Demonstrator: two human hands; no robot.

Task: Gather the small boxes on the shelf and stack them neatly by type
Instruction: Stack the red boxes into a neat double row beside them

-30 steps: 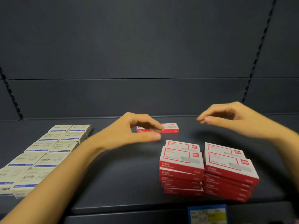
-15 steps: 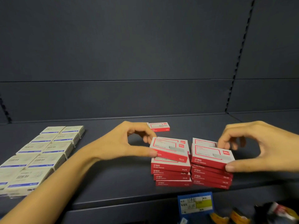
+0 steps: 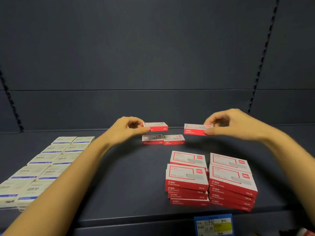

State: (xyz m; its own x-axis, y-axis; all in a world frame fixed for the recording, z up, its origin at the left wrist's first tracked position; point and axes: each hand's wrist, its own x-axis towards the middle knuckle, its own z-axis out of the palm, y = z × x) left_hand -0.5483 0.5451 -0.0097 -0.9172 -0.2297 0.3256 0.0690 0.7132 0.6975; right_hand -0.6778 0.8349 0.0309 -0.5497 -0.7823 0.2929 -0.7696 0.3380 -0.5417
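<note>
Two pinches aloft, left hand point(image 3: 125, 129) on red box point(image 3: 156, 126), right hand point(image 3: 233, 124) on second box point(image 3: 193, 129), box pair point(image 3: 152, 139) on shelf point(image 3: 136, 176) below.

Dim dark-grey back panel point(image 3: 136, 48), slotted uprights point(image 3: 261, 65).
</note>
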